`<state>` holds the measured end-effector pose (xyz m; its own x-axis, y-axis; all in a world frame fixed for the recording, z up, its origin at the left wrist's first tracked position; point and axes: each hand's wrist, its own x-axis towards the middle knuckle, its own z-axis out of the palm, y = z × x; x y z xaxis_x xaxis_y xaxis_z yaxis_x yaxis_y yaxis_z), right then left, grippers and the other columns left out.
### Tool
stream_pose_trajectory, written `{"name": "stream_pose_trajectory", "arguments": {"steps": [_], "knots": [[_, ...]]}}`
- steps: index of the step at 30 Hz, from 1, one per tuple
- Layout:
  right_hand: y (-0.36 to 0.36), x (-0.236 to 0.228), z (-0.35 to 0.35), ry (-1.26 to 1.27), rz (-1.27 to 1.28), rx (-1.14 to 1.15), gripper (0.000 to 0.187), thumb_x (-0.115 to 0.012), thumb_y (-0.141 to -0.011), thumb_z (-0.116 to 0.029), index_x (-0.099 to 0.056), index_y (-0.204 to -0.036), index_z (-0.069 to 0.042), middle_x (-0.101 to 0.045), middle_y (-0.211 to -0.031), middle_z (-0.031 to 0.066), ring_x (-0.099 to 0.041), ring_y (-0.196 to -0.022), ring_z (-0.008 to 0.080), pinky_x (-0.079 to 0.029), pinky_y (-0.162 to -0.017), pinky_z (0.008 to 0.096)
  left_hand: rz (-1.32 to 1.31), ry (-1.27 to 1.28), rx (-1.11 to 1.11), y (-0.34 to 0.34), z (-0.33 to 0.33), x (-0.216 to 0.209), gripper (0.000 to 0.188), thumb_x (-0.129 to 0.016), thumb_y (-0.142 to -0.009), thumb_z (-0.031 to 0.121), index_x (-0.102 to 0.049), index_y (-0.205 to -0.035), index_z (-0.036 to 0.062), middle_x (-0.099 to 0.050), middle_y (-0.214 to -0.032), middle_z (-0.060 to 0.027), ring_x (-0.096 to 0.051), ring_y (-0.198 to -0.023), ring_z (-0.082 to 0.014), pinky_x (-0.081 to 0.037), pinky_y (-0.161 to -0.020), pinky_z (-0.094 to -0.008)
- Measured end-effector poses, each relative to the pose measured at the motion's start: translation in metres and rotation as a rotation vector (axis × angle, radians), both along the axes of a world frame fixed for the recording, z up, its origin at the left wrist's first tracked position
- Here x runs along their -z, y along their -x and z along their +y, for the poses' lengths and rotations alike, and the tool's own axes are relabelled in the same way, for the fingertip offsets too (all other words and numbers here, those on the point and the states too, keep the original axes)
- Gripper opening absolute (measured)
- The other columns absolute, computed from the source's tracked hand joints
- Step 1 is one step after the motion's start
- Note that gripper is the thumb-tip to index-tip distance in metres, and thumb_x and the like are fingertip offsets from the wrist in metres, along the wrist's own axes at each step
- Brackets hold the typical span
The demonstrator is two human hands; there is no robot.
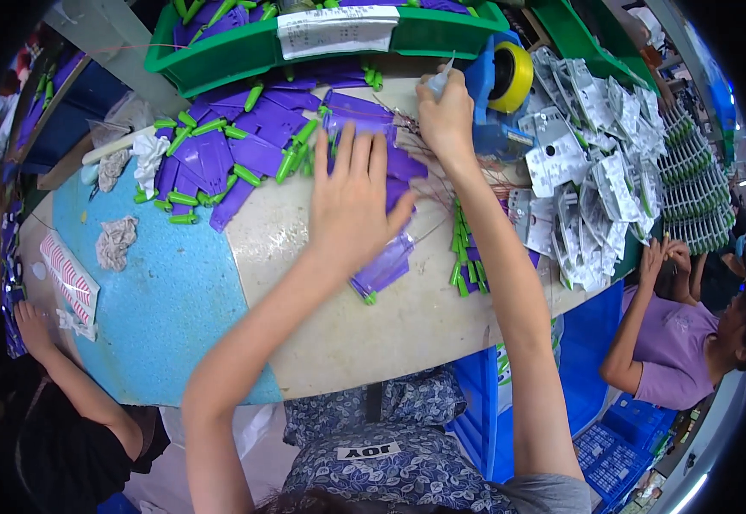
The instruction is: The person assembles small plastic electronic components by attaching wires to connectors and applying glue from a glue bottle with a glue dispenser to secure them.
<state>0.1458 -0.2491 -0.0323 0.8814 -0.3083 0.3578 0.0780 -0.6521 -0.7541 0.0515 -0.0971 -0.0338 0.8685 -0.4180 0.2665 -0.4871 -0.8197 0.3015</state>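
My left hand (347, 201) lies over several flat purple plastic pieces (360, 107) with green ends, its fingers stretched out and slightly blurred. My right hand (447, 120) is closed around a small pale bottle with a thin pointed nozzle (439, 80), tip up, beside the tape dispenser. Between the hands run thin reddish wires (424, 154). Below my left palm another purple piece (386, 264) lies on the table. A heap of purple pieces with green ends (257, 158) spreads to the left of that hand.
A green bin (219, 73) stands at the back. A blue dispenser (480, 81) with yellow tape (520, 77) sits right of my right hand. Grey-white plastic housings (591, 171) pile up at right. Crumpled tissue (117, 242) lies on the blue mat (167, 300). Co-workers sit on both sides.
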Motion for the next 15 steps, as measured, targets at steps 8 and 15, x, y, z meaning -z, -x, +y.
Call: {"name": "stream_pose_trajectory", "arguments": {"steps": [8,15], "knots": [[0.056,-0.040,0.002,-0.216,0.085,-0.247,0.025,-0.058,-0.097,-0.006,-0.052,-0.118,0.006,-0.069,-0.090,0.0211,-0.069,-0.082,0.0288,-0.052,-0.075,0.0360,-0.093,0.075,-0.090,-0.017,0.013,-0.011,0.058,-0.057,-0.095,0.031,-0.046,-0.140,-0.0052,-0.041,-0.150,-0.0220,-0.029,-0.146,-0.0360,-0.013,-0.119,-0.0603],[0.116,-0.072,0.004,-0.480,0.214,-0.416,0.036,-0.053,-0.102,-0.005,-0.044,-0.135,0.005,-0.066,-0.110,0.0126,-0.063,-0.108,0.0175,-0.048,-0.096,0.0317,0.068,0.047,-0.123,0.021,0.009,0.001,0.062,-0.056,-0.093,0.030,-0.044,-0.139,-0.0095,-0.045,-0.143,-0.0235,-0.034,-0.143,-0.0351,-0.011,-0.122,-0.0551]]}}
